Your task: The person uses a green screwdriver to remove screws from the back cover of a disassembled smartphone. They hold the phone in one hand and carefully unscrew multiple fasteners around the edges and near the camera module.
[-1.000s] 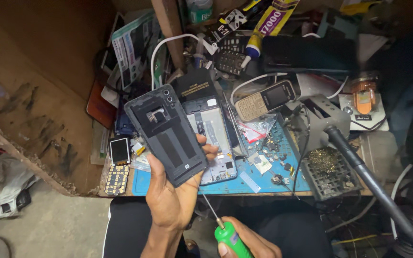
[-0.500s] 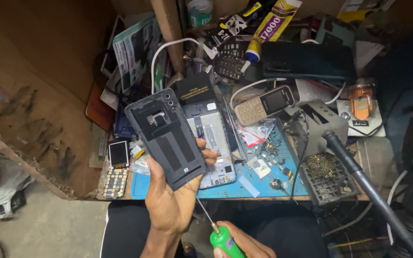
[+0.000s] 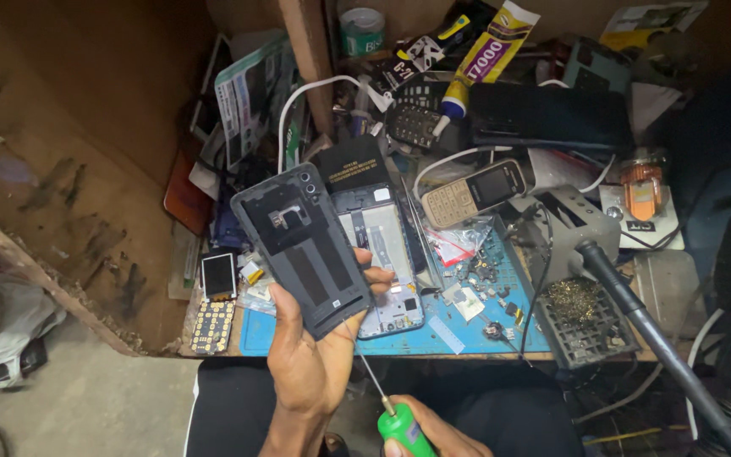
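Two hands at work, near edge of a cluttered bench. Far left: wooden wall point(image 3: 69, 169), scuffed. Next to it, on the bench's left end, a small screen point(image 3: 218, 275) w/ a keypad board point(image 3: 211, 326) just near of it.

Left hand point(image 3: 315, 360) is closed around the bottom end of a dark phone back cover point(image 3: 302, 245), inner side up, tilted, raised over the blue mat point(image 3: 475, 334). Thumb on the left edge, fingertips wrapped on the right edge. Vs. half a sec ago: cover sits about the same, hand barely shifted.

Behind the cover, flat on the mat, lies an opened phone body point(image 3: 382, 262), partly hidden by it.

Right hand point(image 3: 433, 432) at the bottom edge grips a green-handled screwdriver point(image 3: 387, 402), shaft pointing up-left toward the cover's lower corner; whether the tip touches can't be told. Handle is a bit lower in frame than before.

Right of center: old keypad phone point(image 3: 475, 190) on the far side, small screws & parts point(image 3: 484, 279) scattered on the mat. Further right, a grey stand point(image 3: 573, 224) w/ a black hose point(image 3: 653, 338), and a tray of brass wool point(image 3: 581, 309). Far back: a glue tube point(image 3: 488, 51).
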